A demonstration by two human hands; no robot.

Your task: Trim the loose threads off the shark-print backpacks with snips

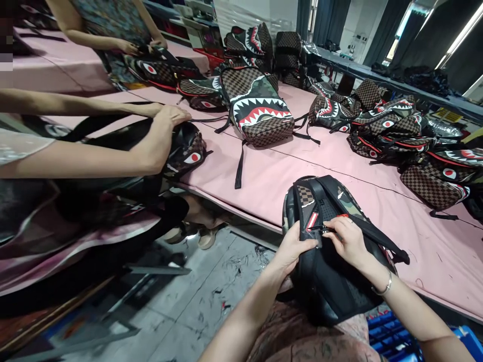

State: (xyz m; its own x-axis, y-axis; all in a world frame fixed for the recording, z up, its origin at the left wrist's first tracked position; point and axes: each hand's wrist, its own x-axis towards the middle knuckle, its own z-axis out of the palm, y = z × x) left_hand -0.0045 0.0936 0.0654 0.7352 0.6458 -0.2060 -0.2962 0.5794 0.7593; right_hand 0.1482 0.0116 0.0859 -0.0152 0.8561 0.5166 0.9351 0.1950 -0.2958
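Observation:
A black backpack (pixel 332 281) with camouflage and brown checked parts leans on the pink table's edge and my lap, its back panel and straps facing up. My left hand (pixel 296 246) grips the shoulder strap on its left side, thumb on top and fingers underneath. Beside a red-and-white patch on that strap, my right hand (pixel 345 239) is closed on what look like small thread snips (pixel 323 228); their dark tips point at the strap and a bit of red shows behind the fingers. Most of the tool is hidden.
A shark-mouth backpack (pixel 260 108) lies mid-table on pink cloth (pixel 260 186). Several more backpacks (pixel 385 120) are piled at right. At left, a co-worker's arms (pixel 151 146) handle another bag; a second person (pixel 113 30) works behind. A blue crate (pixel 396 334) stands below right.

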